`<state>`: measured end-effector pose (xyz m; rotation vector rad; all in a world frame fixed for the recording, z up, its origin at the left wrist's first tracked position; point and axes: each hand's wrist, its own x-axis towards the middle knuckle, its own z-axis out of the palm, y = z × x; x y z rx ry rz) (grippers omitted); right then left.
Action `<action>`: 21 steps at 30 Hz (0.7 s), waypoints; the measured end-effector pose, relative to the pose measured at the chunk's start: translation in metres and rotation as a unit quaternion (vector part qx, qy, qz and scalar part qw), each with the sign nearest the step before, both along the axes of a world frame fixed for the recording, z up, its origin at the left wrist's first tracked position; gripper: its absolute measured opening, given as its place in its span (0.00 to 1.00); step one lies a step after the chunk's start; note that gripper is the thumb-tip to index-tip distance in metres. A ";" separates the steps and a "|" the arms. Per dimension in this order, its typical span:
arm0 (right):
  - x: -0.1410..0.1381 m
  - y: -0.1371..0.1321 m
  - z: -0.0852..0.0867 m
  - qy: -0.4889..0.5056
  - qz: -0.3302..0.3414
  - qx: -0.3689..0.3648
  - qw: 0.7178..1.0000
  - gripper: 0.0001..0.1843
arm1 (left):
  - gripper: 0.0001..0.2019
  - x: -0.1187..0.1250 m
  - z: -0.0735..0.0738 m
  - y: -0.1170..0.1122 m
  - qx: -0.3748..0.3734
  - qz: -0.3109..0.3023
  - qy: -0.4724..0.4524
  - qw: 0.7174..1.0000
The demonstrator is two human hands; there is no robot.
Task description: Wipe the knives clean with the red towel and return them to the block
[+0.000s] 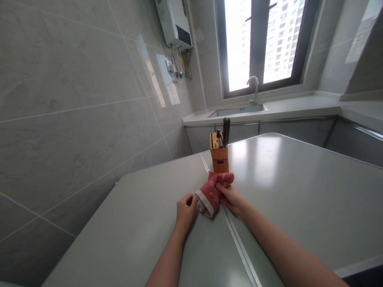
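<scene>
A red patterned cloth with a pale edge (213, 190) lies bunched on the grey counter (143, 227), just in front of a wooden knife block (219, 156). My right hand (231, 198) grips the cloth from its right side, fingers curled into the fabric. My left hand (185, 211) is closed at the cloth's left edge and seems to pinch something small and dark, which I cannot make out.
The knife block holds two dark-handled knives (226, 131). A metal seam (239, 247) runs along the counter between my arms. Beyond are a sink (237, 111) with a tap (254, 88) under a window, and a wall-mounted water heater (175, 22). Tiled wall stands at the left.
</scene>
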<state>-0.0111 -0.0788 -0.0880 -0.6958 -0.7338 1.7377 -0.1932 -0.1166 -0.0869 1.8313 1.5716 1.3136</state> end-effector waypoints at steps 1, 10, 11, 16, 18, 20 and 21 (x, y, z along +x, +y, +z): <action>0.000 0.000 0.000 -0.004 0.000 0.001 1.000 0.16 | 0.18 0.000 0.000 0.000 0.000 0.000 -0.001 1.000; 0.000 0.001 -0.003 -0.009 0.002 0.008 1.000 0.15 | 0.18 0.000 -0.001 0.000 0.005 0.005 0.008 1.000; 0.000 0.001 -0.003 -0.009 0.003 0.008 1.000 0.16 | 0.18 0.000 -0.001 0.000 0.005 0.005 0.009 1.000; 0.000 0.001 -0.003 -0.007 0.000 0.005 1.000 0.16 | 0.18 -0.001 -0.001 0.000 0.002 0.004 0.007 1.000; 0.000 0.001 -0.003 -0.009 -0.001 0.007 1.000 0.16 | 0.18 -0.001 0.000 0.000 0.001 0.004 0.006 1.000; 0.000 0.002 -0.004 -0.013 -0.001 0.008 1.000 0.16 | 0.18 0.000 0.000 0.000 0.002 0.004 0.007 1.000; 0.000 0.002 -0.004 -0.015 -0.002 0.007 1.000 0.16 | 0.18 0.000 0.001 -0.001 0.003 0.004 0.007 1.000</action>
